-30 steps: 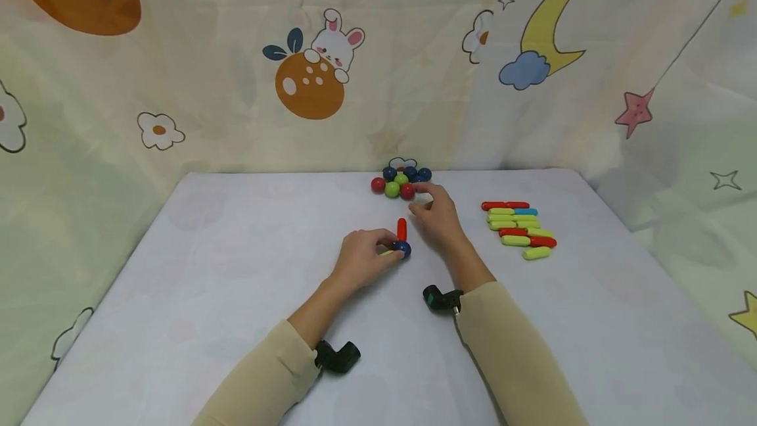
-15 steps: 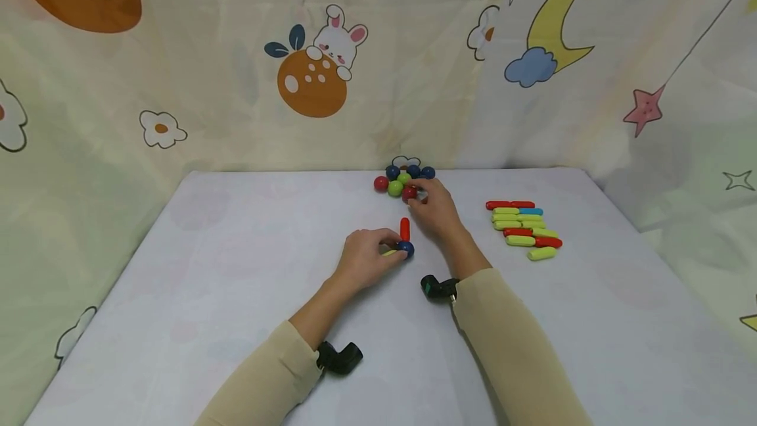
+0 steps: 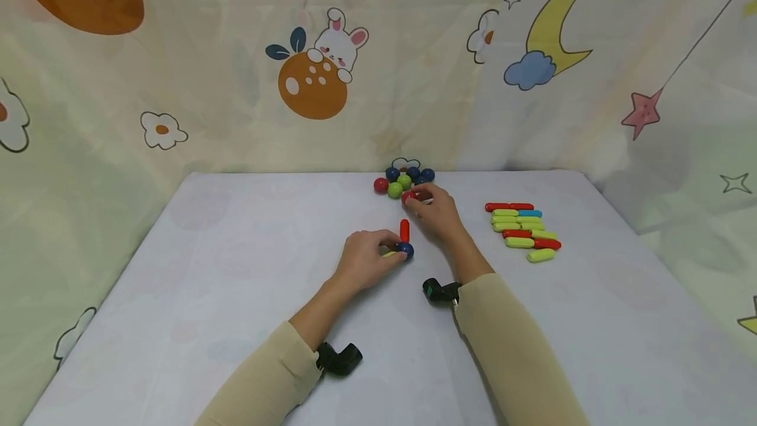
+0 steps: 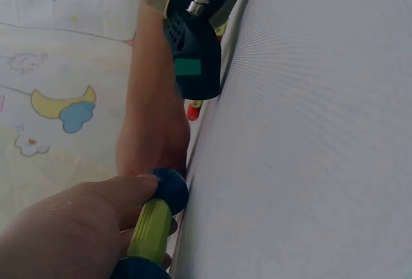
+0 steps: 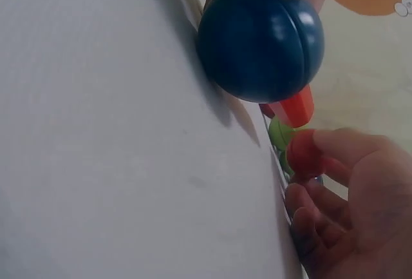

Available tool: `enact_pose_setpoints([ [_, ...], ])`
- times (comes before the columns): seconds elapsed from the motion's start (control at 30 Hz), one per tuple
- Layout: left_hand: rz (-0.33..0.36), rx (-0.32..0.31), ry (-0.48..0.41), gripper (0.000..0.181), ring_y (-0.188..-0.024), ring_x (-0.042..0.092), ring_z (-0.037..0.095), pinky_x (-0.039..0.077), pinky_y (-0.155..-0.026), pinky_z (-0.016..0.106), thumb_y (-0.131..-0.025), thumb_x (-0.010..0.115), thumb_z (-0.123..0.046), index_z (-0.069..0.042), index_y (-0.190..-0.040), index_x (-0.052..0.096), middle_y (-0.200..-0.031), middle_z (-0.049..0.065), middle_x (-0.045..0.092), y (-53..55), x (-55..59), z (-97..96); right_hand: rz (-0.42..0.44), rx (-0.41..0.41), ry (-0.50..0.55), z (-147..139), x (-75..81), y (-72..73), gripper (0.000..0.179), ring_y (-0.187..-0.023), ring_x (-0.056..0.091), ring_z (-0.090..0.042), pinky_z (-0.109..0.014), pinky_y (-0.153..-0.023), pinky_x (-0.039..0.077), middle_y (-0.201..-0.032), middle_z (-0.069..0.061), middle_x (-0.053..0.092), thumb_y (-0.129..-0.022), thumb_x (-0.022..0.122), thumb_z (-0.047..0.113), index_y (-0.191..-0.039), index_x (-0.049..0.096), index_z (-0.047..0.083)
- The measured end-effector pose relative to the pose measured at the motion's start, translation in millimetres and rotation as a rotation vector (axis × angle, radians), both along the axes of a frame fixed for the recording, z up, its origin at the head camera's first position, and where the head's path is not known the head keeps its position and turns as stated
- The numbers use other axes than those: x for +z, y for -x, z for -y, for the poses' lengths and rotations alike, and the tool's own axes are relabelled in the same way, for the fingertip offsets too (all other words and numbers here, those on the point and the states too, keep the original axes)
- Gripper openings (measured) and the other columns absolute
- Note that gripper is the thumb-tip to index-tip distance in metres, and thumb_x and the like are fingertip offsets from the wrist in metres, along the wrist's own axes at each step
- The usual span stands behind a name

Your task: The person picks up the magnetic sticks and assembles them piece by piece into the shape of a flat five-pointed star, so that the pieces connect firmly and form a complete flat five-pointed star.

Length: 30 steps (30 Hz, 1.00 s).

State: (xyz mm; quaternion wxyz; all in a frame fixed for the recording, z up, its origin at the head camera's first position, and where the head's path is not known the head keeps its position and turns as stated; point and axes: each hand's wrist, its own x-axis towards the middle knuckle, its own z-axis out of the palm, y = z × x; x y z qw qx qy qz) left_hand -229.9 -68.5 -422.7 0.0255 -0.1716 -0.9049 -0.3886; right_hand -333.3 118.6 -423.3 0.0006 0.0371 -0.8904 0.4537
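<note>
Ball (image 5: 303, 155), red, sits pinched in right grip (image 3: 436, 211).

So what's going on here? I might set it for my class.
A person's left hand grips a glossy dark blue ball on a yellow-green rod, with a red rod pointing away from that ball. Their right hand pinches a glossy red ball in front of a cluster of blue, green and red balls. The red ball is apart from the red rod. More red, yellow-green and blue rods lie to the right.
</note>
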Motion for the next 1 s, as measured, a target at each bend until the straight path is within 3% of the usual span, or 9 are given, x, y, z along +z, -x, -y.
enact_pose_setpoints([
  [0.2,0.0,0.003,0.007,0.029,-0.109,0.069,0.023,0.047,-0.104,0.05,-0.092,0.078,-0.029,-0.013,-0.117,0.078,-0.105,0.001,0.08,0.1,0.5,-0.2,0.042,0.006,0.028,-3,1.0,-4.2,0.042,-0.103,0.064,-0.027,-0.033,-0.088,0.058,-0.126,-0.012,0.065,-0.101,0.064,0.035,-0.138,0.064,0.015],
  [0.5,0.002,-0.001,0.0,0.029,-0.108,0.069,0.023,0.046,-0.105,0.051,-0.093,0.078,-0.029,-0.014,-0.117,0.078,-0.103,0.0,0.08,0.8,-2.4,-0.1,0.098,0.06,-0.001,-5,5.6,-11.6,0.04,-0.098,0.06,-0.027,-0.029,-0.081,0.053,-0.113,-0.01,0.066,-0.101,0.064,0.042,-0.131,0.067,0.014],
  [1.0,-0.009,0.002,-0.007,0.027,-0.105,0.07,0.023,0.047,-0.102,0.049,-0.092,0.079,-0.027,-0.014,-0.115,0.079,-0.101,0.0,0.081,2.9,-4.0,-0.2,0.06,0.14,-0.089,-3,7.1,-17.3,0.04,-0.105,0.058,-0.027,-0.036,-0.089,0.052,-0.112,-0.009,0.069,-0.101,0.064,0.042,-0.126,0.071,0.012],
])
